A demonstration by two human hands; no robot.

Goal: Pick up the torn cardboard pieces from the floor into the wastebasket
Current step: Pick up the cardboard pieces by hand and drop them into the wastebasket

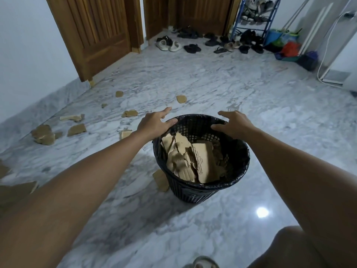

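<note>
A black mesh wastebasket with a dark liner stands on the marble floor in the middle of the head view. Torn brown cardboard pieces lie heaped inside it. My left hand hovers over the far left rim with straight, spread fingers, holding nothing. My right hand is over the far right rim, fingers relaxed and empty. Several torn pieces lie on the floor to the left, among them a pile, a flat piece, one beyond the basket and one leaning against the basket's base.
Wooden doors stand at the back left. Many shoes and a blue shoe rack line the far wall. Bags and a white appliance sit at the right. My knee shows at the bottom right.
</note>
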